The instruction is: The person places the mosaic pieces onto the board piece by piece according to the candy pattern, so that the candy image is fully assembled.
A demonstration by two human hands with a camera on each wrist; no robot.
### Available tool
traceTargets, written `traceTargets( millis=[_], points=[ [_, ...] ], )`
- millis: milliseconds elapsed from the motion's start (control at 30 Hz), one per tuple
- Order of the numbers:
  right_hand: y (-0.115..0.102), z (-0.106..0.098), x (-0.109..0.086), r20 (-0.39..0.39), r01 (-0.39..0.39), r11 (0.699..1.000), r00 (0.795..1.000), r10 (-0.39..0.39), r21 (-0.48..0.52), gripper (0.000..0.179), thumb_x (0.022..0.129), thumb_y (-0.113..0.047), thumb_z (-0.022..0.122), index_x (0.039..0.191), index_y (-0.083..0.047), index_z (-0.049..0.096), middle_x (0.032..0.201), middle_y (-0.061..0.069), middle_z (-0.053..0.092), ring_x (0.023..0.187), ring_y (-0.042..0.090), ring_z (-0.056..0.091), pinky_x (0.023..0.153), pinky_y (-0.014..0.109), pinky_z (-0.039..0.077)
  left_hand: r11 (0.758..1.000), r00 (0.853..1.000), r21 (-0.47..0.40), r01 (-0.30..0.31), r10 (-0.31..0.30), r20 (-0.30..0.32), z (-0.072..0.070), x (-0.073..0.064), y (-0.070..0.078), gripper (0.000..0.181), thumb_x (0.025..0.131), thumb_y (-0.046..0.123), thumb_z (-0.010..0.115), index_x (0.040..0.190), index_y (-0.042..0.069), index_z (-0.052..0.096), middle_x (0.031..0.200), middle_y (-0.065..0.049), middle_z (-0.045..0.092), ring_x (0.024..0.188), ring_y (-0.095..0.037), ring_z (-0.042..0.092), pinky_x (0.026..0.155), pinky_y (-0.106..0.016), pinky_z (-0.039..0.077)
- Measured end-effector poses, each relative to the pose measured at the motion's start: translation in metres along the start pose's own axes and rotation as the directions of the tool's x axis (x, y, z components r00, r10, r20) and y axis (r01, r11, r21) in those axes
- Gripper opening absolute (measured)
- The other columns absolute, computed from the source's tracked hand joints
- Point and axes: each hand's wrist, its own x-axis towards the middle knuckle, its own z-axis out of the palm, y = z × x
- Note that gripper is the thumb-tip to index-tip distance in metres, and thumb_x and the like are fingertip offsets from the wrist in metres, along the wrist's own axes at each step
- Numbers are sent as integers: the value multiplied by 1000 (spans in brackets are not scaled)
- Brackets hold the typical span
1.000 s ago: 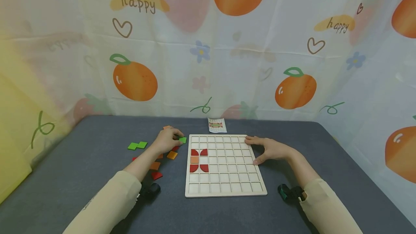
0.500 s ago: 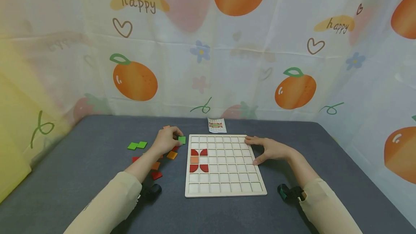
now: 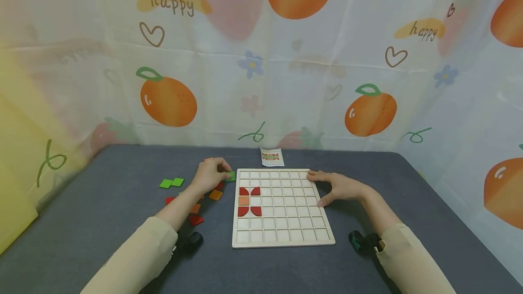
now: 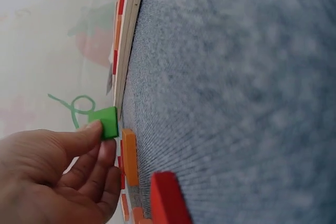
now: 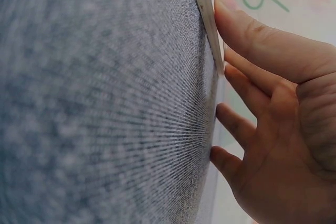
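Note:
My left hand [image 3: 207,177] pinches a green square tile [image 4: 107,123] between thumb and fingers, just off the left edge of a white gridded board [image 3: 286,224]. Several red quarter-round tiles [image 3: 256,211] and one orange square tile [image 3: 243,200] sit in cells on the board's left side. One cell inside that red group holds no tile. At the opposite side, my right hand [image 3: 343,187] rests on the board's right edge with fingers spread and nearly straight. In the right wrist view its thumb [image 5: 257,38] touches the board's rim.
Loose orange [image 3: 215,195] and red tiles [image 3: 196,220] lie left of the board, partly hidden by the left arm. Two green tiles [image 3: 165,183] lie farther left. A small printed pattern card [image 3: 272,157] is behind the board. A patterned curtain [image 3: 286,80] stands behind the table.
The green tile has turned in my left fingers; its face showed more fully half a second ago. The right hand and the board have stayed in place.

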Motion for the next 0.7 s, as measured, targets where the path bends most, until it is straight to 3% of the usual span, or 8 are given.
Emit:
traceTargets(
  millis=[100, 200, 433, 700],
  points=[
    [0, 0, 0, 0, 1, 1000, 1000, -1, 3, 92, 78, -32, 83, 153, -8, 36, 166, 14, 21, 153, 45, 6, 117, 72, 9, 998, 998, -38, -56, 56, -6, 0, -1, 3, 7, 88, 9, 72, 95, 7, 71, 93, -12, 72, 84, -22, 65, 71, -31, 53],
    [0, 0, 0, 1, 2, 1000, 1000, -2, 2, 92, 78, -32, 83, 153, -8, 36, 165, 14, 21, 153, 45, 6, 117, 72, 9, 991, 994, -85, -100, 103, 31, 0, -2, 7, 10, 88, 7, 72, 98, 7, 72, 93, -11, 71, 84, -21, 65, 71, -30, 53],
    [0, 0, 0, -1, -1, 1000, 1000, 1, 4, 93, 77, -32, 84, 153, -8, 35, 165, 14, 21, 153, 45, 6, 117, 71, 8, 990, 985, -116, -82, 98, 144, 4, -1, 15, 18, 90, 10, 71, 107, 8, 74, 105, -13, 73, 96, -23, 67, 78, -31, 54],
    [0, 1, 1, -4, 0, 1000, 1000, 0, -4, 93, 78, -32, 83, 153, -9, 35, 165, 14, 22, 153, 45, 6, 117, 72, 9, 978, 959, -157, -141, 174, 225, 9, -5, 23, 15, 88, 12, 73, 102, 10, 77, 99, -9, 75, 89, -15, 67, 77, -29, 53]
  ],
)
